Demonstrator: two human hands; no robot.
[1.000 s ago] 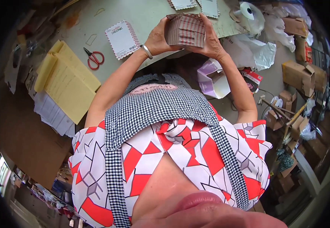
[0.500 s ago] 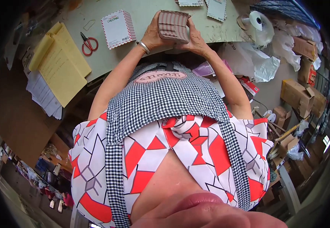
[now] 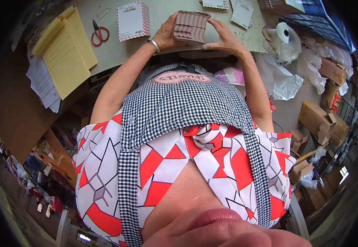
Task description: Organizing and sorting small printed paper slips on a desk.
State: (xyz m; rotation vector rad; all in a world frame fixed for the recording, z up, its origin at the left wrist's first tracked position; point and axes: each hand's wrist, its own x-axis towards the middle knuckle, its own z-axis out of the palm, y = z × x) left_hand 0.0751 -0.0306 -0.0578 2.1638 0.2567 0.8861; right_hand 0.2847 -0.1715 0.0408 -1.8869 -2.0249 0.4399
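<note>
A thick stack of cards with pink-and-brown striped edges [image 3: 190,28] stands at the front of the table. My left hand [image 3: 165,34] is closed against its left side, a silver bangle at the wrist. On the other side my right hand [image 3: 228,39] is open, thumb and fingers spread in a C shape. A gap shows between its palm and the stack; whether its fingertips touch the far corner I cannot tell. To the left stands a second stack of white cards with red-striped edges [image 3: 132,20].
Red-handled scissors [image 3: 100,36] and yellow papers [image 3: 69,53] lie at the left of the pale green table [image 3: 113,53]. Loose white cards [image 3: 242,13] are at the back right, near a white roll [image 3: 283,33] and a blue crate [image 3: 317,24]. Plastic bags and cardboard boxes [image 3: 317,119] crowd the right.
My right hand has come away from the stack's right side and spread open. My left hand stays on the stack. The whole view has shifted slightly.
</note>
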